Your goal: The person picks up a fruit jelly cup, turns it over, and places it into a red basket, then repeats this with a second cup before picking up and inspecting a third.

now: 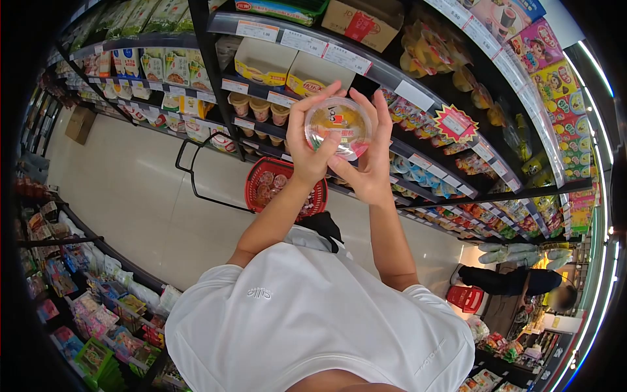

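- In front of the shelf (374,70), you are holding the clear round cup (339,124) between the left hand (305,140) and the right hand (377,160)
- Both hands are curving partly closed around its edge, the left thumb lying across its face
- If that thumb is pressing too hard, the face may be denting
- If either side is loosening, the cup may be slipping toward the red basket (251,186) standing below

A starburst sign (456,124) shows on the shelf edge (483,150) right of centre. A cardboard carton (361,24) sits at top middle; a brown box (78,125) stands on the tiled floor (130,170), upper left. Lower right, a person in dark clothing (503,281) is near a red basket (466,298).
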Tool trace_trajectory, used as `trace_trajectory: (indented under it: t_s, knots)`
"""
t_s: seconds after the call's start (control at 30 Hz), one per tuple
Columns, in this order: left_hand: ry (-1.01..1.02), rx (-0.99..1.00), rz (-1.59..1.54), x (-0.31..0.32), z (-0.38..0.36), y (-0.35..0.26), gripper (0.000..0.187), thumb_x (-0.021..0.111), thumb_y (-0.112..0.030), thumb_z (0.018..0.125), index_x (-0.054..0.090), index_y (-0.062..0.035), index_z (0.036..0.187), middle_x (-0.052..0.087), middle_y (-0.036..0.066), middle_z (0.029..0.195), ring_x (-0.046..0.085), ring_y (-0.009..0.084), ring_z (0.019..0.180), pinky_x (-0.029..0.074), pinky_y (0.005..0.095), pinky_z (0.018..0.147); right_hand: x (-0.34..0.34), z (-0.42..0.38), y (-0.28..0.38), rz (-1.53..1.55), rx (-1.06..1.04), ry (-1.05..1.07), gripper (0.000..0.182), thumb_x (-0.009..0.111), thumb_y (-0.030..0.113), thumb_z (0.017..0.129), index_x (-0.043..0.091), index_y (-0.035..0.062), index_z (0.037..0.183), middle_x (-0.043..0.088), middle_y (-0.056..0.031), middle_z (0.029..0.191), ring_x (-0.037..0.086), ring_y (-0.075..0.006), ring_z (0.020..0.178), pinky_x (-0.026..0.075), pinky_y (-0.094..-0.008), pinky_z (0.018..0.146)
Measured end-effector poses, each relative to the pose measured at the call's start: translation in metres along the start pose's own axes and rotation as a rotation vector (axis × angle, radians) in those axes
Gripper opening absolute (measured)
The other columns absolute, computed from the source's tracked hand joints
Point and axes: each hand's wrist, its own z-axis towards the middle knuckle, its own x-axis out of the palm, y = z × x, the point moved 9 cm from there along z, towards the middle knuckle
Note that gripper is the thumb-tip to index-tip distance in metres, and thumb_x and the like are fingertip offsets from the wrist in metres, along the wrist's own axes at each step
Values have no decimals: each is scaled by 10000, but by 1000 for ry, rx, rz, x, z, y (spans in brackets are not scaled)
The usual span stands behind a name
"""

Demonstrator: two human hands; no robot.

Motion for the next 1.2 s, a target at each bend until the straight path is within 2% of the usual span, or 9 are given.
trace_trajectory:
  t_s: [0.17, 0.4, 0.57, 0.83, 1.0, 1.2]
  knots:
    - [6, -12, -2, 2, 0, 2, 492, 649, -82, 826, 415, 20, 1247, 466, 277, 1366, 522, 316, 1238, 440, 413, 1032, -2, 1, 3, -28, 35, 29, 1028, 772, 146, 767, 79, 18, 1516, 282, -232, 1496, 374, -327, 1349, 323, -417, 1106]
    - [18, -23, 27, 1, 1, 3, 504, 654, -63, 806, 417, 19, 1243, 479, 268, 1360, 528, 311, 1232, 443, 401, 1024, -4, 2, 4, -50, 87, 71, 993, 770, 138, 776, 122, 41, 1522, 298, -205, 1496, 373, -312, 1353, 329, -410, 1105]
    - [15, -28, 36, 1, 1, 3, 510, 653, -53, 794, 419, 19, 1241, 487, 260, 1357, 533, 301, 1223, 446, 392, 1019, -4, 3, 3, -176, 71, 115, 995, 777, 155, 768, 137, 38, 1521, 308, -198, 1496, 393, -322, 1342, 352, -405, 1090]
    - [0, -11, 111, -3, 1, 0, 511, 669, -68, 772, 433, 4, 1220, 518, 250, 1334, 546, 245, 1167, 448, 364, 998, -2, 4, 9, -244, 65, 105, 988, 759, 176, 782, 116, 21, 1517, 342, -212, 1479, 442, -344, 1307, 372, -400, 1073]
    - [-5, -15, 103, -4, 1, 0, 508, 677, -79, 781, 432, 0, 1219, 515, 253, 1334, 545, 251, 1173, 445, 368, 1002, 0, 4, 9, -212, 84, 110, 996, 757, 174, 784, 99, 22, 1517, 335, -215, 1484, 452, -350, 1301, 371, -404, 1073]
    - [-10, 23, 45, -4, 1, -3, 525, 696, -98, 784, 432, -7, 1229, 501, 255, 1329, 539, 292, 1202, 442, 396, 1015, 0, 4, 7, -242, 54, 123, 1051, 782, 192, 768, 67, 38, 1523, 315, -220, 1497, 402, -345, 1342, 384, -418, 1064]
